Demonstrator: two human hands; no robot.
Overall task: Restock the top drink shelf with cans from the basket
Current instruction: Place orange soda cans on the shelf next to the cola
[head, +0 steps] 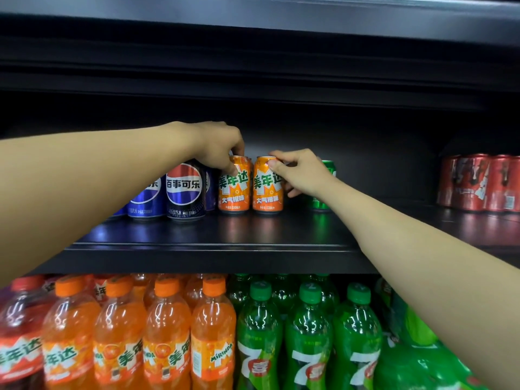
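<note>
Bottled Mirinda [166, 333] and 7Up [306, 342] stand nearest, below the top shelf [213, 249], where the left hand [216, 147] pinches one orange Mirinda can [234, 184] by its rim and the right hand [302, 171] pinches its twin [267, 185] alongside, a placing step that I judge next calls for letting go and fetching more from the unseen basket.

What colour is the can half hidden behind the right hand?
Green: the can stands behind the right hand, seen in the head view.
</note>
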